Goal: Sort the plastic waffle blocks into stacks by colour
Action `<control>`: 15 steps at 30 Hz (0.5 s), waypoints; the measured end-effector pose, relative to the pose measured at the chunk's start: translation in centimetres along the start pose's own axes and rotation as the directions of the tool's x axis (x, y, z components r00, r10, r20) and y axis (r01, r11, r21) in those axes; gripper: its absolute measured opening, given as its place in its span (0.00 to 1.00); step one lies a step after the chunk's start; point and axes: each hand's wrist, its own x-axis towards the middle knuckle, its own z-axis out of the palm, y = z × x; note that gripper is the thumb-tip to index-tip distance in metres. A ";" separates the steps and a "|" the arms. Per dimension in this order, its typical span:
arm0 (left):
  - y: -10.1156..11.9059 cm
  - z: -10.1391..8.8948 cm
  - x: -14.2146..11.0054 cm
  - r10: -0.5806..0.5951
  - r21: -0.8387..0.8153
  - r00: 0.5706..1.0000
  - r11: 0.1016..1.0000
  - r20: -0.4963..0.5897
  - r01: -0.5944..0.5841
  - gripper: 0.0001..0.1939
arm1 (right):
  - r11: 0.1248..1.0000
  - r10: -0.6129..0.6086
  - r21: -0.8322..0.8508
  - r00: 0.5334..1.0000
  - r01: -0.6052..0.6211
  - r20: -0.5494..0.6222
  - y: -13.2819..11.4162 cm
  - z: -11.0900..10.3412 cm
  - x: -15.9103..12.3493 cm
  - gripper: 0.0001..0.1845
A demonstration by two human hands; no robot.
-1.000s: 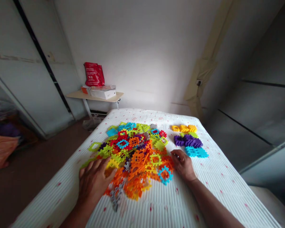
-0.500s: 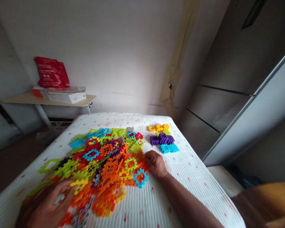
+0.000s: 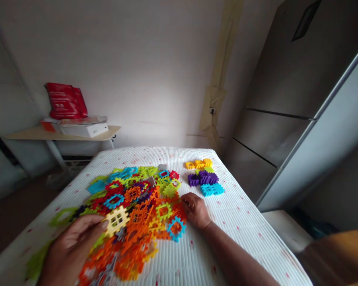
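Observation:
My left hand (image 3: 74,242) pinches a pale yellow window-shaped building block (image 3: 117,221) by its left edge, held up over the heap. Spread below it is a heap of flat interlocking plastic blocks (image 3: 137,218) in orange, lime, red, blue, purple and grey. Resting at the heap's right edge, my right hand (image 3: 195,210) has its fingers curled in; whether anything is inside them is hidden. Close by it lies a blue square frame block (image 3: 176,228).
Sorted groups lie at the table's far right: yellow blocks (image 3: 199,163), purple blocks (image 3: 203,178) and blue blocks (image 3: 212,189), with some lime between. A white ribbed cloth (image 3: 220,234) covers the table. Behind left, a side table (image 3: 26,134) carries a red bag (image 3: 66,101). A refrigerator (image 3: 274,103) stands right.
My left hand has risen from the near left of the heap, lifting the yellow block up and to the right. My right hand has stayed in place. The camera view has tilted slightly.

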 end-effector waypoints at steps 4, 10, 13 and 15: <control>5.7 2.7 1.2 -0.251 -0.322 0.954 0.900 0.167 0.293 0.11 | 0.942 0.152 0.307 0.988 -0.134 -0.034 -1.1 0.2 0.1 0.08; 8.3 7.4 2.4 -0.252 -0.456 0.908 0.800 0.336 0.391 0.12 | 0.547 0.325 0.757 0.924 -0.358 0.202 -4.1 0.3 0.9 0.17; 8.9 9.7 2.9 -0.186 -0.466 0.901 0.804 0.393 0.369 0.11 | 0.449 0.350 0.801 0.902 -0.397 0.251 -4.8 0.1 1.4 0.19; 9.1 11.2 3.3 -0.127 -0.457 0.907 0.831 0.402 0.318 0.11 | 0.407 0.391 0.817 0.886 -0.409 0.249 -4.7 -0.2 1.7 0.20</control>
